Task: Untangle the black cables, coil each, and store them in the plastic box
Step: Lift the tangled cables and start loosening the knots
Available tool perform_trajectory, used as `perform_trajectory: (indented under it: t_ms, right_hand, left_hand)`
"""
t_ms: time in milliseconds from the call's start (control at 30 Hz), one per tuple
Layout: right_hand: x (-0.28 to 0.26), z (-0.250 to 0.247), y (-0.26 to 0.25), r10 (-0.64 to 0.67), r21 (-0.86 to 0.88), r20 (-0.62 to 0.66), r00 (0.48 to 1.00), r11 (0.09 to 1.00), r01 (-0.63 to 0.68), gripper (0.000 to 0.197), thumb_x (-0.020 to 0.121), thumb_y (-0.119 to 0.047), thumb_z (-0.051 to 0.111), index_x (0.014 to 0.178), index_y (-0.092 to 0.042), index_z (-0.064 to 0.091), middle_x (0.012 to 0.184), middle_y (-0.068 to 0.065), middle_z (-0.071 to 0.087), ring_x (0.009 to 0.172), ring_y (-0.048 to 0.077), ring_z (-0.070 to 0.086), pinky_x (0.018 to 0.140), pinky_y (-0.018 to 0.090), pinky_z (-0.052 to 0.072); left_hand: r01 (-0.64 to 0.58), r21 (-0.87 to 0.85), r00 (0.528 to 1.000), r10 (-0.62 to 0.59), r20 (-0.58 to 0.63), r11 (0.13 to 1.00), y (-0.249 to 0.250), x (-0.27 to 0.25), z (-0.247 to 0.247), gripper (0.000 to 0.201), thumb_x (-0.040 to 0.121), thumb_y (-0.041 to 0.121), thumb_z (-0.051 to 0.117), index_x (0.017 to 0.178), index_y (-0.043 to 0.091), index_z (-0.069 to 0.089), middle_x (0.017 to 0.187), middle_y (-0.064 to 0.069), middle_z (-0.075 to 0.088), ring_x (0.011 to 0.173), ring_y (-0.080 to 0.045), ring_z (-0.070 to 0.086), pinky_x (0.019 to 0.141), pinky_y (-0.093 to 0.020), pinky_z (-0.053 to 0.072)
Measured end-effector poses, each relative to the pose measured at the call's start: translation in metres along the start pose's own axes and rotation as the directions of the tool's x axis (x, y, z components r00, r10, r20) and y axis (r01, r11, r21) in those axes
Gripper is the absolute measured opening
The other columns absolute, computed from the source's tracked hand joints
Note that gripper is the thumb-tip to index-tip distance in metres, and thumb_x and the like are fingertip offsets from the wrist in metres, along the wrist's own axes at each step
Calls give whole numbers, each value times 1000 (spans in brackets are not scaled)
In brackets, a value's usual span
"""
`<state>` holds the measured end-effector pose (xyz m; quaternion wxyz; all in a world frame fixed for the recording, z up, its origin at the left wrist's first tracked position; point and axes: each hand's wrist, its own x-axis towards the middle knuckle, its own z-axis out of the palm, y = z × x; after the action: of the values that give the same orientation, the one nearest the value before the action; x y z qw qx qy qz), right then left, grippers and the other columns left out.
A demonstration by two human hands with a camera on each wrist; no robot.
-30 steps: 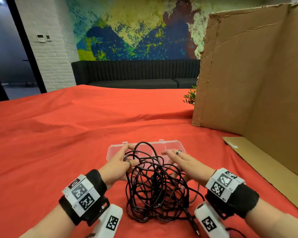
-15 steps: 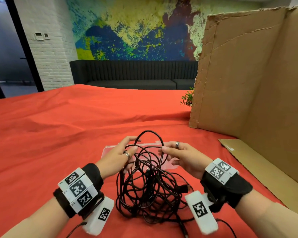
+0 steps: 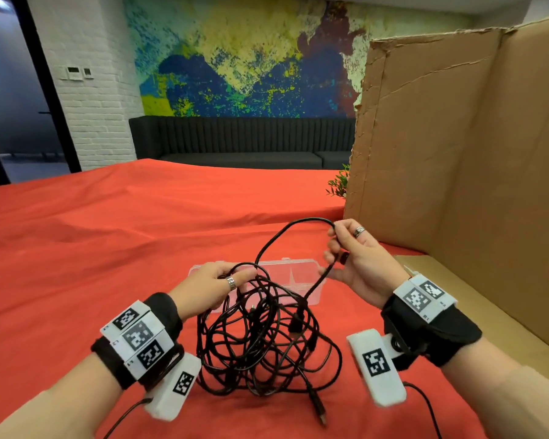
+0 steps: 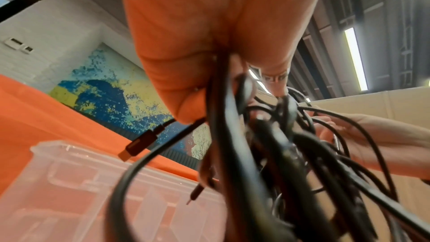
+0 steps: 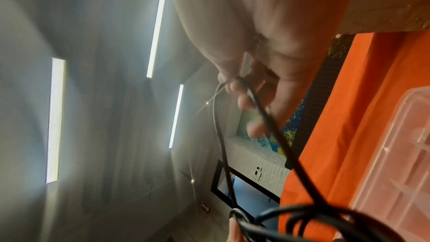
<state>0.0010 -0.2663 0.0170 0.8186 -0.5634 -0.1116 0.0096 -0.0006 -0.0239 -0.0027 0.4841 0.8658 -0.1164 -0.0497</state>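
Note:
A tangle of black cables (image 3: 260, 340) lies on the red cloth in front of me, with a plug end (image 3: 320, 415) trailing toward me. My left hand (image 3: 222, 282) grips several strands at the top of the tangle (image 4: 232, 117). My right hand (image 3: 346, 248) pinches one cable loop (image 3: 286, 236) and holds it raised above the pile; the same loop (image 5: 253, 98) runs over its fingers in the right wrist view. The clear plastic box (image 3: 292, 274) lies closed and flat just behind the tangle, partly hidden by the hands.
A tall cardboard screen (image 3: 457, 137) stands at the right, and a flat cardboard sheet (image 3: 476, 312) lies at its foot. A small green plant (image 3: 338, 183) peeks out beside it. Red cloth (image 3: 108, 248) covers the table to the left and behind.
My right hand has lifted one loop up and to the right, out of the pile. My left hand stays on the top of the tangle.

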Motion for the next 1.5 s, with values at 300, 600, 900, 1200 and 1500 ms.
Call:
perform_trajectory:
  t_ms: [300, 600, 900, 1200, 1500]
  right_hand:
    - [0, 4, -7, -206, -58, -102, 973, 978, 201, 22, 99, -17, 39, 79, -14, 47, 54, -7, 22, 42, 3, 18, 38, 13, 16]
    - [15, 30, 15, 130, 511, 22, 991, 851, -123, 26, 87, -36, 48, 66, -20, 43, 49, -7, 28, 42, 7, 27, 49, 21, 25]
    - [31, 19, 3, -9, 461, -241, 971, 879, 122, 47, 93, -32, 50, 54, -21, 28, 38, -8, 16, 32, 6, 14, 35, 19, 12]
    - [23, -40, -17, -375, -943, 61, 925, 281, 176, 51, 90, -50, 48, 53, -16, 36, 46, -5, 30, 46, 10, 30, 54, 33, 30]
    - [16, -7, 7, -215, -916, 231, 949, 280, 286, 22, 98, -23, 43, 116, -29, 55, 56, -7, 45, 48, 7, 44, 57, 28, 39]
  left_hand:
    - [-51, 116, 998, 53, -16, 992, 7, -7, 3, 36, 76, 59, 57, 64, 25, 59, 42, 11, 37, 38, -3, 33, 43, -15, 27]
    - [-119, 58, 971, 104, 215, 991, 8, 10, 28, 38, 90, 54, 36, 87, 22, 56, 54, 12, 41, 46, -2, 36, 47, -16, 34]
    - [-47, 285, 979, -13, 205, 957, -3, 18, 22, 56, 76, 71, 37, 59, 20, 54, 47, 7, 31, 39, -11, 26, 42, -23, 24]
    - [-42, 207, 979, -1, 202, 977, -22, 12, 4, 29, 74, 13, 76, 75, 19, 48, 45, 24, 50, 43, 4, 41, 47, -8, 31]
    - [71, -138, 992, -56, 110, 988, -20, 8, 8, 23, 84, 8, 66, 101, 15, 52, 78, -3, 52, 66, -11, 52, 53, -18, 40]
